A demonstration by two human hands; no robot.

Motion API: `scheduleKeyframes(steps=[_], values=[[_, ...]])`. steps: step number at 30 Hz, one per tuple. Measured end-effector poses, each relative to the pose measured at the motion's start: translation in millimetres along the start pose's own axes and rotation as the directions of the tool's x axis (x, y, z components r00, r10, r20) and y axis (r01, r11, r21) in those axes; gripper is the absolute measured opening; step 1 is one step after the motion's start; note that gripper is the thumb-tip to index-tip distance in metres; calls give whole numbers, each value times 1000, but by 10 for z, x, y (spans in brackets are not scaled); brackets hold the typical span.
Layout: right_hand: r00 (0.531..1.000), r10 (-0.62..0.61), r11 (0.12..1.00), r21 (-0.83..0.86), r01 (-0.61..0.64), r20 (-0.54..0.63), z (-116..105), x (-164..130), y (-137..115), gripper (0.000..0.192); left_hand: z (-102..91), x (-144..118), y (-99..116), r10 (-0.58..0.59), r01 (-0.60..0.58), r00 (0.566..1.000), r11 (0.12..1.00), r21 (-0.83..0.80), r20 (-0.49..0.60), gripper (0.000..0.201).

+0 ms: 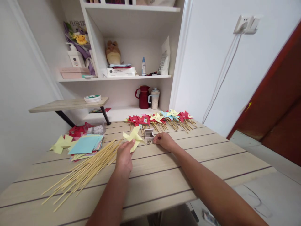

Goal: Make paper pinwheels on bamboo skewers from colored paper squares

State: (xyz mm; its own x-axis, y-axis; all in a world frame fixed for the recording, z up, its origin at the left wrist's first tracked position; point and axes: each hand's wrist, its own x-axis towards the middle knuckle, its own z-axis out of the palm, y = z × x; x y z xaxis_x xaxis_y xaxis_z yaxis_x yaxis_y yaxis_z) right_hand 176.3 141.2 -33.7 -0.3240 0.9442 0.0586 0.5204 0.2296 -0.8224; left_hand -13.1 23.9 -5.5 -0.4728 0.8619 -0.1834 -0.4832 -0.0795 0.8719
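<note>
Left hand pinches the yellow pinwheel at its lower edge, blades lifted off the table. Right hand, at 3 o'clock of the pinwheel, has fingertips down on the small pins beside the little open box; can't tell if one is gripped yet. Judgement: pick a single pin, keep the folded centre flat and steady. Bamboo sticks lie at 8 o'clock, finished pinwheels at 12, paper squares at 9.
</note>
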Motion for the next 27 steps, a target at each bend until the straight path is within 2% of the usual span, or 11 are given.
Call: scheduleKeyframes(steps=[6, 9, 19, 24, 27], values=[[975, -23, 998, 57, 11, 221, -87, -95, -28, 5, 14, -4, -7, -24, 23, 999, 1000, 13, 42, 17], [960, -32, 999, 51, 19, 279, -90, -118, -46, 4, 22, -10, -10, -33, 32, 998, 999, 19, 57, 20], [964, -46, 998, 54, 33, 262, -71, -110, -95, 4, 29, -19, -3, -42, 41, 995, 999, 12, 85, 22], [975, -39, 998, 51, 28, 220, -61, -93, -83, 15, 21, -19, -5, -44, 43, 994, 999, 17, 97, 24], [978, -42, 999, 42, 34, 206, -64, -95, -89, 9, 14, -18, -9, -44, 42, 993, 999, 21, 105, 25]])
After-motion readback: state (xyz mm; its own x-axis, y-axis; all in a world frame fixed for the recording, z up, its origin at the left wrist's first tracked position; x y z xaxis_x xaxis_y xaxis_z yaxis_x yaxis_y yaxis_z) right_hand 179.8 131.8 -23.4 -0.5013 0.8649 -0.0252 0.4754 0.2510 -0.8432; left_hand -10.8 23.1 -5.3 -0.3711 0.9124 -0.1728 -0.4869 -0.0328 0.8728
